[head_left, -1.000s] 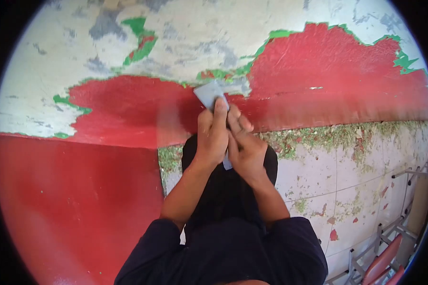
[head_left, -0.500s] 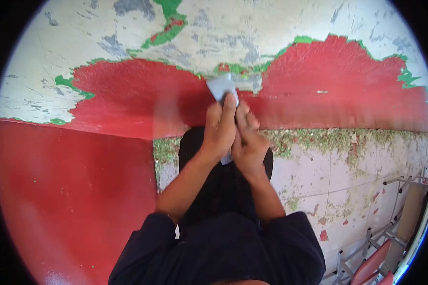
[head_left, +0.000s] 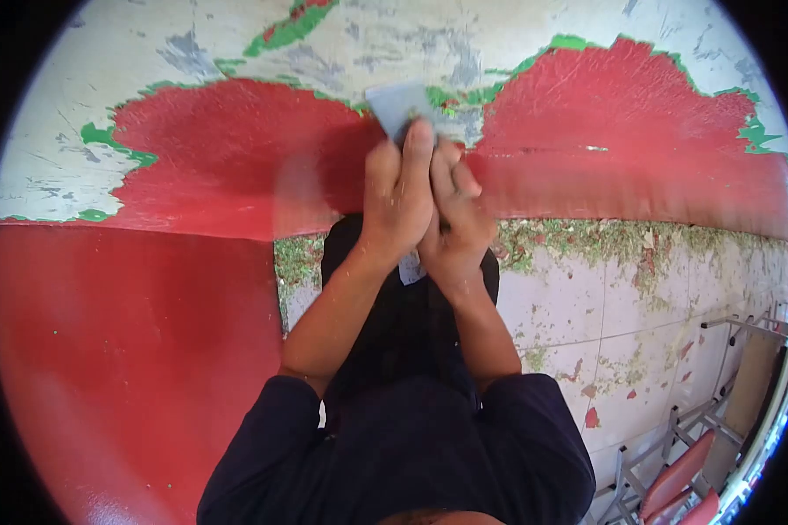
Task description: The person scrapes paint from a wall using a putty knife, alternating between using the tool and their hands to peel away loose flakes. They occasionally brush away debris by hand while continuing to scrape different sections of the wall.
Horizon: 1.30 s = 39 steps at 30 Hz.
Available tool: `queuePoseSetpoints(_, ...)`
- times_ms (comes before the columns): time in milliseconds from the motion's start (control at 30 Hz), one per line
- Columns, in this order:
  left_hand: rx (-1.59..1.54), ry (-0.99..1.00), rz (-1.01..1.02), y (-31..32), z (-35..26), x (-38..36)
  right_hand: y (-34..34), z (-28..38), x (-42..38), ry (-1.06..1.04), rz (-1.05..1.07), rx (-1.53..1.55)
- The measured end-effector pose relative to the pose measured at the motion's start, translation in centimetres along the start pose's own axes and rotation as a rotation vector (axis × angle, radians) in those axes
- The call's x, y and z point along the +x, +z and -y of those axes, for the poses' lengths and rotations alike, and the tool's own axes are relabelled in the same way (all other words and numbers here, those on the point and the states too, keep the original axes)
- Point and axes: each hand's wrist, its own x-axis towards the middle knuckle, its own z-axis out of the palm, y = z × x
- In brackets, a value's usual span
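A paint scraper (head_left: 397, 103) with a broad flat metal blade is pressed to the wall, its blade tilted up and left where red paint meets the scraped surface. My left hand (head_left: 394, 197) is closed around its handle, thumb laid along it toward the blade. My right hand (head_left: 460, 223) is closed on the same handle from the right, its palm against the left hand. The handle is mostly hidden by both hands. Red paint (head_left: 245, 144) covers the lower wall; above it the surface (head_left: 517, 22) is whitish with grey patches and ragged green edges.
Paint flakes (head_left: 578, 245) lie along the wall's foot on the pale tiled floor (head_left: 560, 302). A red panel (head_left: 131, 350) fills the left side. Metal-framed chairs (head_left: 683, 472) stand at lower right. My dark-clothed knees are below the hands.
Both hands and the scraper have moved slightly up and left in view. The wall and floor also appear shifted upward as the camera tilts.
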Motion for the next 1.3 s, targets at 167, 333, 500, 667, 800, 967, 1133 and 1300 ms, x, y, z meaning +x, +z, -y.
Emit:
queuePoseSetpoints(167, -0.063, -0.113, -0.042, -0.5, 2.8, -0.9, 0.5, -1.9, -1.3, -0.031, -0.026, -0.007)
queuePoseSetpoints(333, -0.075, -0.066, 0.024, 0.3, 0.7, -0.4, -0.4, -0.1, -0.2, 0.002, -0.036, -0.037)
queuePoseSetpoints(500, 0.012, -0.04, 0.041, 0.5, 1.0, 0.0, -0.4, -1.4, -0.8, 0.061, -0.016, 0.011)
queuePoseSetpoints(667, 0.657, 0.418, 0.114, -0.4, 1.0, -0.1, -2.4, -4.3, -2.2, -0.015, -0.236, -0.027)
queuePoseSetpoints(800, 1.166, 1.266, -0.384, -2.9, 1.9, 2.9, -7.7, -5.0, -3.7, 0.24, -0.465, 0.096)
queuePoseSetpoints(967, 1.123, 1.396, -0.573, -1.8, 3.3, 4.8, -11.8, -5.6, -5.5, 0.082, -0.241, -0.166)
queuePoseSetpoints(1133, 0.995, 1.451, -0.605, -1.6, 4.0, 5.8, -13.0, -6.5, -6.7, 0.066, -0.189, -0.25)
queuePoseSetpoints(1300, 1.153, 1.406, -0.141, -1.5, 5.2, 3.1, -13.0, -5.8, -8.1, 0.249, -0.219, -0.081)
